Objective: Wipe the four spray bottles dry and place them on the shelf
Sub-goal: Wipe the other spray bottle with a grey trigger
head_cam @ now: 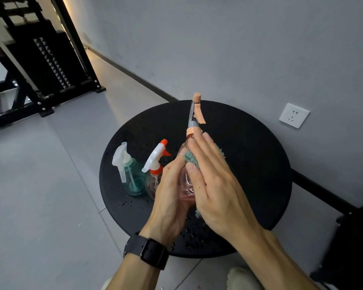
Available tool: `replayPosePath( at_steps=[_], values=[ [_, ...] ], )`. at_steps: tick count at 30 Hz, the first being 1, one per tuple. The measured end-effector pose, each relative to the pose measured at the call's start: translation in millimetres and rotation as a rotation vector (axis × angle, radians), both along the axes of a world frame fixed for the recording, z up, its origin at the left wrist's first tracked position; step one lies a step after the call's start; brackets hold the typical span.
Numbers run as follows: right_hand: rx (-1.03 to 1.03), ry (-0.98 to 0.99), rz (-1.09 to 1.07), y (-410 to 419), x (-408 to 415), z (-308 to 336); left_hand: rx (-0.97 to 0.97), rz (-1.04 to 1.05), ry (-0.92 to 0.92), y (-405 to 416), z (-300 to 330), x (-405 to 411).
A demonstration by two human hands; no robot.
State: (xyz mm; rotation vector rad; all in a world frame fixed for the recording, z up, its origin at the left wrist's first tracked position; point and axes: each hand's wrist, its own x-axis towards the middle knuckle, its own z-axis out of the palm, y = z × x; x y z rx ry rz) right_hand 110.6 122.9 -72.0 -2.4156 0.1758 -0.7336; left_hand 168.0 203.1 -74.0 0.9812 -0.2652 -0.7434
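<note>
Head view: we hold the pink bottle (pixel 186 181) between both hands, above the middle of the round black table (pixel 260 164). Its peach sprayer (pixel 195 110) points up and away from us, tilted toward the wall. Our left hand (pixel 172 193) wraps the clear body from the left, fingers curled round it, thumb tip up near the shoulder. Our right hand (pixel 214 185) lies along the right side with fingers straight and together, pressing a teal cloth (pixel 190 158) flat against the bottle; the cloth's fringe peeks out above the fingers and again below the palm. A black watch (pixel 153 255) sits on the left wrist.

Just left of our hands two more bottles stand upright on the table: a clear one with a white and orange sprayer (pixel 155 162), partly hidden behind the left hand, and beside it, touching or nearly so, a teal bottle (pixel 132 178) with a white sprayer. Water droplets (pixel 130 203) speckle the tabletop near its front edge. A white wall socket (pixel 294 115) is on the grey wall to the right. A black metal rack (pixel 50 65) stands on the floor, far left.
</note>
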Motion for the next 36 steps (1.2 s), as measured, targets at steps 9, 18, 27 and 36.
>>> replayPosePath(
  at_steps=[9,18,27,36],
  values=[
    [0.305,0.031,-0.008,-18.3,-1.1,14.5,0.107,-0.036,-0.035,0.5,-2.7,-2.5],
    [0.299,0.013,0.029,-7.7,-3.2,12.8,0.12,0.066,-0.085,3.3,-2.5,-0.4],
    [0.119,0.012,0.012,0.9,0.5,5.4,0.066,0.049,-0.05,4.2,0.1,2.4],
    [0.309,0.039,-0.006,-13.9,-2.5,15.9,0.139,-0.05,-0.123,1.9,-1.1,-5.8]
  ],
)
